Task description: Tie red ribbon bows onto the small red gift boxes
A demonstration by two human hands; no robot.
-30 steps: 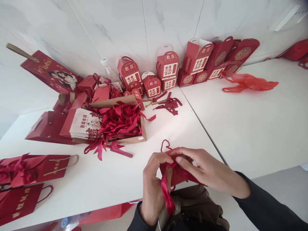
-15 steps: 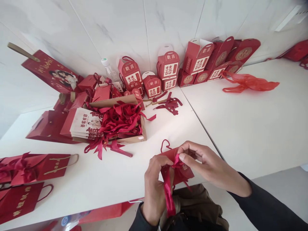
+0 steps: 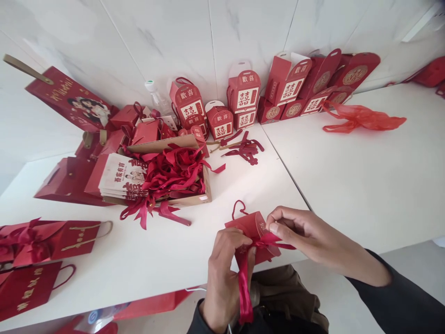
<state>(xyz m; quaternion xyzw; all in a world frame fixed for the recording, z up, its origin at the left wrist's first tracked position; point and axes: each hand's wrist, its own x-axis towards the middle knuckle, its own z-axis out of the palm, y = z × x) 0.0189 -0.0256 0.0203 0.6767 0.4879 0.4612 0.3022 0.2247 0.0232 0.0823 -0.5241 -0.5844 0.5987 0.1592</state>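
A small red gift box [image 3: 251, 223] with a twisted cord handle rests at the table's front edge, close to my body. Across it runs a shiny red ribbon [image 3: 245, 290], gathered at the middle of the box, with one long tail hanging down in front. My left hand [image 3: 222, 260] is closed at the box's left side, thumb and fingers gripping the ribbon near the gathered part. On the other side, my right hand [image 3: 301, 234] has thumb and forefinger pinched at the ribbon's right part, and a ribbon end sticks out below them. The fingertips partly hide the gathered part.
A cardboard box [image 3: 205, 198] full of red ribbons and printed cards stands left of centre. Several red gift boxes [image 3: 246, 97] line the wall. Dark red cords [image 3: 246, 149] lie before them. Ribboned boxes [image 3: 78, 239] sit at left, a red plastic bag [image 3: 368, 118] at right.
My right hand has moved to the right, away from my left hand. The ribbon's right part now stretches out flatter across the box. My left hand has stayed nearly in place.
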